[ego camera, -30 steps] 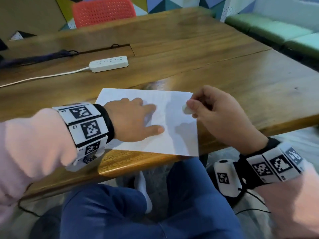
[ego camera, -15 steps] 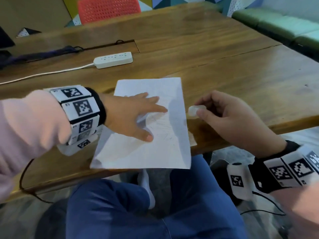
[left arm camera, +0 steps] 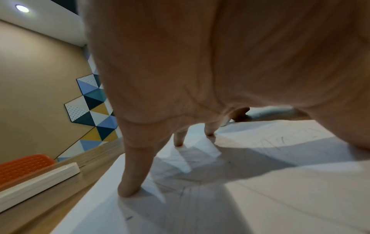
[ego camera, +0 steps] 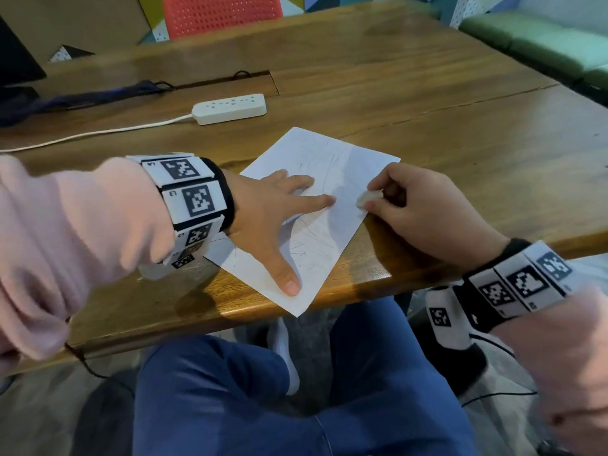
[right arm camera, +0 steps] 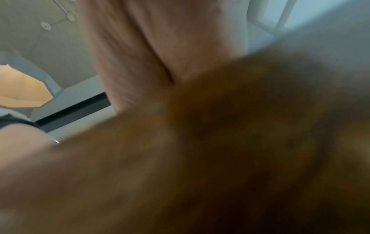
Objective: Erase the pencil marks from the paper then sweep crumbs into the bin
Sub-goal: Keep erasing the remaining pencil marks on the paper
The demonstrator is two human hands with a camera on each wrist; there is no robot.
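A white sheet of paper [ego camera: 324, 166] with faint pencil marks lies turned at an angle near the front edge of the wooden table [ego camera: 460, 133]. One corner of it pokes past the edge. My left hand [ego camera: 279, 218] lies flat on the sheet with fingers spread, pressing it down; the left wrist view shows its fingertips [left arm camera: 128, 190] on the paper [left arm camera: 280, 182]. My right hand [ego camera: 421, 205] pinches a small white eraser [ego camera: 367, 197] at the sheet's right edge. The right wrist view is blurred and shows only the hand [right arm camera: 200, 142] close up.
A white power strip [ego camera: 230, 108] with its cord lies on the table behind the paper. A dark cable bundle [ego camera: 82, 97] runs along the back left. A red chair [ego camera: 220, 14] stands beyond the table. My blue-trousered legs [ego camera: 296, 390] are below the table's edge.
My left hand has rotated the paper clockwise from square to slanted, with its thumb now near the front corner. My right hand with the eraser has come back to the sheet's right edge.
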